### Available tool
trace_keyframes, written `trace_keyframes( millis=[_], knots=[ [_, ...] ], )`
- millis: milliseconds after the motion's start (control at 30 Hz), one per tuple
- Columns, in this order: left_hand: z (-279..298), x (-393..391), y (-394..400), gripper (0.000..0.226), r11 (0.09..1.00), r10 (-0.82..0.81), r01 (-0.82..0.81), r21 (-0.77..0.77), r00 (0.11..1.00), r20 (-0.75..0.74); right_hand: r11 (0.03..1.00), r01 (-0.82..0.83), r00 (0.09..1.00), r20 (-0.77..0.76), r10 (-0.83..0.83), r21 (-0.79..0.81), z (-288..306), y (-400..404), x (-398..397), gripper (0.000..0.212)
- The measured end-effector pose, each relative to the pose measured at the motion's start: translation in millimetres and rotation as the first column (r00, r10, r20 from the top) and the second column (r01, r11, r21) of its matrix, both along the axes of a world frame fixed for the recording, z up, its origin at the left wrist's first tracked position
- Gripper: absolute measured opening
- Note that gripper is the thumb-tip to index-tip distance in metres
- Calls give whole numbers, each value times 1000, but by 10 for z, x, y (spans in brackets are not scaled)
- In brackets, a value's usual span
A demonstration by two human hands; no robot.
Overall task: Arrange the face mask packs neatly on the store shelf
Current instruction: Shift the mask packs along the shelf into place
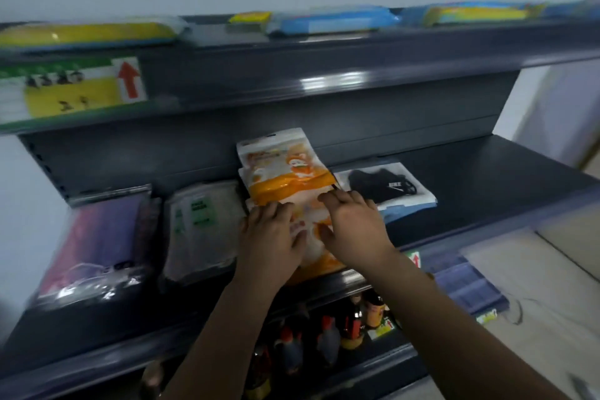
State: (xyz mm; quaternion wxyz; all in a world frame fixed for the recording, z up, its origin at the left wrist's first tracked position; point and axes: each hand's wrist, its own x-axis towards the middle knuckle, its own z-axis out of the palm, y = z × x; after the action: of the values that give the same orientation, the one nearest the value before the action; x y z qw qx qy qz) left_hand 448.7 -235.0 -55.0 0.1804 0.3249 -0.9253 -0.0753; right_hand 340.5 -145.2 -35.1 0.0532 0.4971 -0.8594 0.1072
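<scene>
A stack of orange and white face mask packs (285,172) lies on the dark grey middle shelf (480,191). My left hand (271,234) lies flat on the stack's near left part, fingers straight. My right hand (354,224) rests on its near right part, fingers stretched toward the orange band. Left of the stack sits a clear pack with green print (201,224), and further left a purple pack (97,237). To the right lies a pack holding a black mask (386,187). The frame is blurred by motion.
The top shelf carries yellow (87,32) and blue (334,21) flat packs. A label with a red arrow (74,88) hangs on the upper shelf edge. Several sauce bottles (324,334) stand on the shelf below. The middle shelf's right part is bare. A pale floor shows at right.
</scene>
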Motion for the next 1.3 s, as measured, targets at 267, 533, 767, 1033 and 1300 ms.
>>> trace_keyframes(
  millis=[267,533,767,1033,1300],
  knots=[
    [-57,-899,672,46,996,-60,63,-57,997,51,996,91,995,34,-91,7,-100,753,-950,53],
    [-167,-1490,939,50,996,2,-13,86,992,126,995,91,981,169,-97,42,-228,1054,-1629,53],
    [-258,-1890,833,53,988,30,-58,144,981,192,995,100,915,395,-87,-11,-364,937,-2159,51],
    [-383,-2311,537,60,983,64,-99,155,974,218,994,110,843,531,-79,-26,-509,553,-2765,56],
    [-498,-2481,379,64,973,100,-145,181,967,236,946,270,449,893,40,-178,-567,238,-3154,31]
  ],
)
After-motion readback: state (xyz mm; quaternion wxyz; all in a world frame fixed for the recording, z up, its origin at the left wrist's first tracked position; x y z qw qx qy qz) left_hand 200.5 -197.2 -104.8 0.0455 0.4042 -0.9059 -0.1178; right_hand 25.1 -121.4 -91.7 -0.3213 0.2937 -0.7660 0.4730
